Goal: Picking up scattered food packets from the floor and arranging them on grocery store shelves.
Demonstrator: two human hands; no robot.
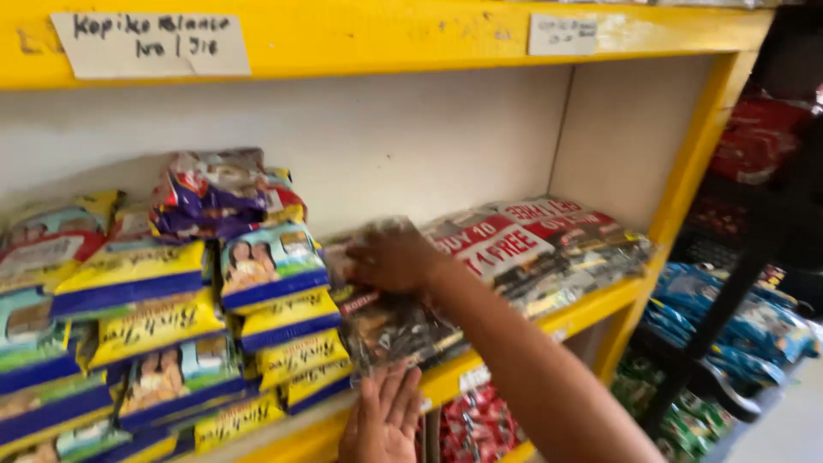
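Note:
My right hand (390,257) reaches in from the lower right and grips the top of a dark sachet bundle in clear plastic (390,330), which stands tilted on the yellow shelf (591,309). Below it, my left hand (381,420) lies flat with its fingers spread, touching the bundle's lower edge at the shelf's front lip. The bundle sits between stacks of yellow and blue sachet packs (274,317) on its left and flat dark bundles with red and white labels (523,249) on its right.
Purple packs (214,193) top the left stacks. A yellow shelf board with paper labels (150,43) runs overhead. Red packs (476,424) fill the shelf below. A dark rack (729,300) with blue packs (737,321) stands on the right.

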